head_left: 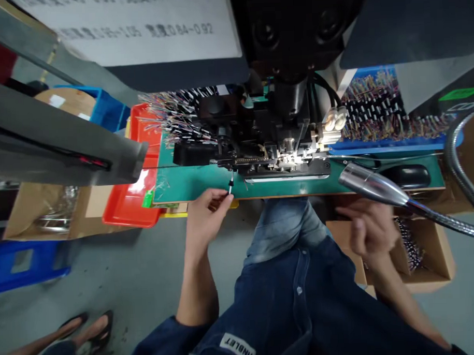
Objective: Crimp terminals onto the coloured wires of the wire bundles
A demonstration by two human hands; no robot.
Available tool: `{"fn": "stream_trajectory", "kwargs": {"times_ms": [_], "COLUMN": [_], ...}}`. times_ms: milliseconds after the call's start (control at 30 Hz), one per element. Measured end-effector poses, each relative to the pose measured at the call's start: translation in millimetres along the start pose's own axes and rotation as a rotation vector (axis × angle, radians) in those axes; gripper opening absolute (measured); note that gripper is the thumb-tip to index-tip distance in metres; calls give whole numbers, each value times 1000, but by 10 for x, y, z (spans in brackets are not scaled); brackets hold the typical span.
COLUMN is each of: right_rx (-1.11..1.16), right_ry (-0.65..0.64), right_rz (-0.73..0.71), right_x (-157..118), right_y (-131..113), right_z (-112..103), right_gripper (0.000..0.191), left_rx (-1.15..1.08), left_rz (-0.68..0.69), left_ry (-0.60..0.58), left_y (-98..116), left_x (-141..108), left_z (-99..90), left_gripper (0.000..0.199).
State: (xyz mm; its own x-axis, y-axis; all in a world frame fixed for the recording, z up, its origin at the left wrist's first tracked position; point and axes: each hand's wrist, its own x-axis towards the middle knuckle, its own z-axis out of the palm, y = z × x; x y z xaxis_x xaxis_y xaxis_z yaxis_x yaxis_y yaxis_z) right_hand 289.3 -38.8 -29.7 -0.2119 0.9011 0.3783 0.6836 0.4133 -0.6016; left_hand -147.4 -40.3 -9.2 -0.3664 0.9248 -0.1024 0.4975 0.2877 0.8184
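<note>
My left hand (208, 214) is at the front edge of the green work surface, thumb and fingers pinched on a short black-and-white wire piece (231, 184). The piece points up toward the metal feed track of the crimping machine (288, 157). On the right, my right hand (373, 228) hangs below the bench edge, under the silver lamp head (367, 183). It is somewhat blurred, its index finger stretched out and its thumb apart, with nothing visible in it. Nearby is a cardboard box (438, 258) holding several dark wire pieces.
Bundled wires (180, 117) lie behind the machine at left, and more fill a blue tray (395, 143) at right. A red tray (131, 215) sits left of the green bench top (194, 179). A black computer mouse (406, 176) rests at right. Another person's feet (98, 327) show lower left.
</note>
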Motion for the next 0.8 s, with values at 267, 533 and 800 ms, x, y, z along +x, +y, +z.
{"fn": "stream_trajectory", "kwargs": {"times_ms": [267, 533, 800], "right_rx": [729, 1063, 1159], "right_ry": [-554, -696, -754], "right_rz": [160, 381, 347], "right_x": [133, 177, 121], "right_y": [-1013, -998, -952], "right_z": [1163, 919, 741], "right_gripper": [33, 49, 47], "left_rx": [-504, -564, -744], "left_rz": [-110, 74, 75], "left_ry": [-213, -220, -185], "left_y": [29, 217, 636], "left_x": [-727, -689, -513], "left_z": [529, 573, 779], "left_gripper": [38, 36, 29]}}
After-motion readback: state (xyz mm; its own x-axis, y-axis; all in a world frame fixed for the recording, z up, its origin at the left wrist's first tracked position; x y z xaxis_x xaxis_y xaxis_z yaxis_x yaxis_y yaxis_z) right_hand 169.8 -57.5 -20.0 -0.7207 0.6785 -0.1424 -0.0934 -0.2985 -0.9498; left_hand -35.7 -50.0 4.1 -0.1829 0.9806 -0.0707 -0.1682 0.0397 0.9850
